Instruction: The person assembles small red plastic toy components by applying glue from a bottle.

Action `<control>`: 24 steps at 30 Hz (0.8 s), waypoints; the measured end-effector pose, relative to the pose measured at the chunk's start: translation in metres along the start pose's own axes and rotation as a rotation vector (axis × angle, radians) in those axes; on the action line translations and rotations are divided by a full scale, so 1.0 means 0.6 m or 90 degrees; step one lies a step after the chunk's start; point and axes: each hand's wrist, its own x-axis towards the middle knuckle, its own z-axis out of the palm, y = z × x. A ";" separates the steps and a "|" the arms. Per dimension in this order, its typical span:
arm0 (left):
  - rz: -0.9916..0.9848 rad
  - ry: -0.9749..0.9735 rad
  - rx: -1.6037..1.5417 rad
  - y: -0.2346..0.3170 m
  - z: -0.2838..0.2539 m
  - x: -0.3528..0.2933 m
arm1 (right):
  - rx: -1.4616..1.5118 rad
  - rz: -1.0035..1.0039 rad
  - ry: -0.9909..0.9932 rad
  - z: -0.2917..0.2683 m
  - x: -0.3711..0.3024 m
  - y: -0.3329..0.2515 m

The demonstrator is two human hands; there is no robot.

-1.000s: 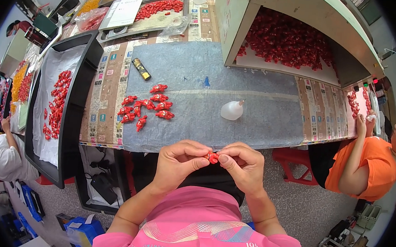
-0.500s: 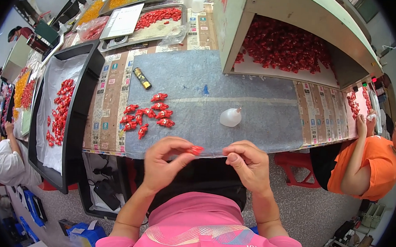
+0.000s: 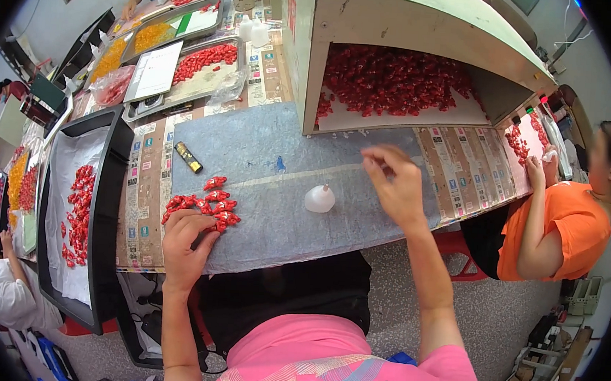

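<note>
A cluster of small glossy red moulded figures [image 3: 213, 196] lies at the left of the blue-grey mat [image 3: 260, 233]. At the cluster's near edge, my left hand [image 3: 188, 246] has its fingers bent and closed round a small red figure, mostly hidden by the fingertips. My right hand [image 3: 399, 191] is raised over the right of the mat, fingers loosely bent and apart, holding nothing. Nearest to it stands a rounded white squeeze bottle [image 3: 320, 199] with a thin tip. Further left on the mat lies a black and yellow tube [image 3: 188, 157].
A black tray [image 3: 108, 247] with red figures stands left. At the far right, a pale open-fronted box [image 3: 296, 69] holds a heap of red figures. Metal trays [image 3: 242, 62] and white bottles [image 3: 259, 34] stand behind. A person in orange [image 3: 565, 226] sits right.
My left hand has moved from the mat's front edge leftward to the red cluster. My right hand has risen forward over the mat and its fingers have parted. The view has shifted.
</note>
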 end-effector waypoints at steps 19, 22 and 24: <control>-0.016 0.136 -0.015 0.053 -0.001 -0.045 | -0.384 -0.160 0.059 0.072 0.263 0.158; 0.002 0.121 -0.078 0.083 0.017 -0.035 | -0.474 -0.248 0.075 0.064 0.278 0.198; 0.012 0.101 -0.110 0.099 0.024 -0.034 | -0.328 -0.221 0.063 0.052 0.279 0.195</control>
